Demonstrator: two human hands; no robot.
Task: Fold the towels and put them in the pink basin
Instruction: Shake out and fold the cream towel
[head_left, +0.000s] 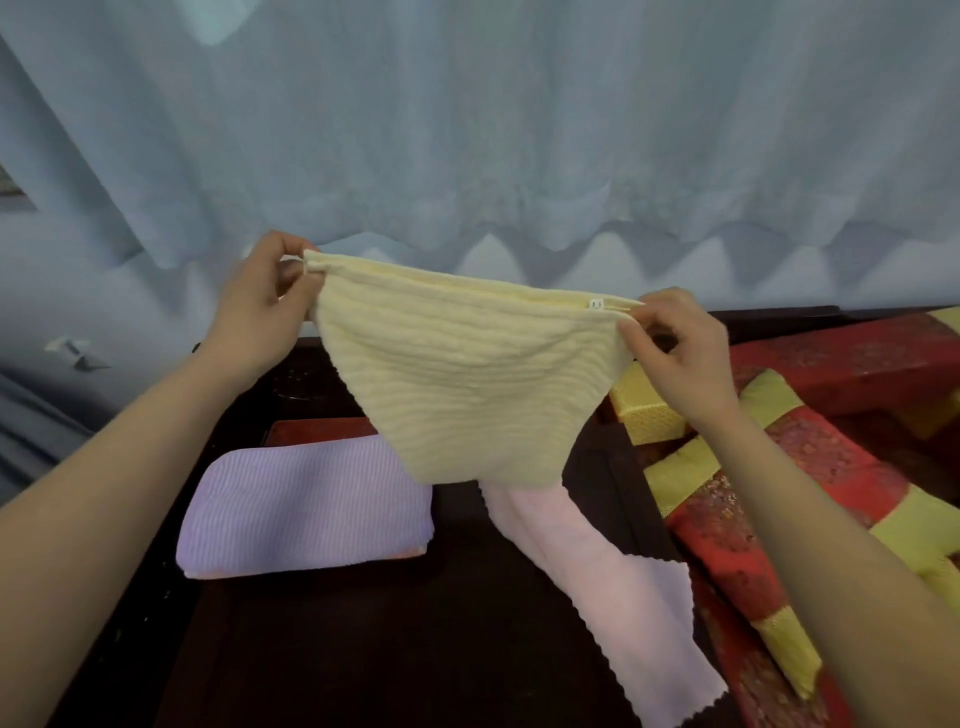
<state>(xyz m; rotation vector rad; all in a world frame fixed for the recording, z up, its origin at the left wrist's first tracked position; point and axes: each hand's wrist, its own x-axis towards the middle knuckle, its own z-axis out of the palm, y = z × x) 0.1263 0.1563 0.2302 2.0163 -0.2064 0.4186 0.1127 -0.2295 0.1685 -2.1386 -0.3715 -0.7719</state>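
I hold a pale yellow ribbed towel (467, 384) up in the air, doubled over, its top edge stretched between both hands. My left hand (257, 312) pinches the left corner and my right hand (680, 353) pinches the right corner, beside a small white tag. The towel hangs down in a rounded sag above the dark table (405, 639). Under it lies a folded purple towel (306, 509) at the left, seemingly on top of something pinkish-orange. A light pink towel (618, 597) lies unfolded in a long strip toward the front right. No pink basin shows in this view.
A red and yellow patterned cushion (769, 499) lies on a seat to the right of the table. A yellow block (641, 410) sits near my right hand. A pale blue curtain (467, 130) hangs behind. A red edge (317, 428) peeks out behind the purple towel.
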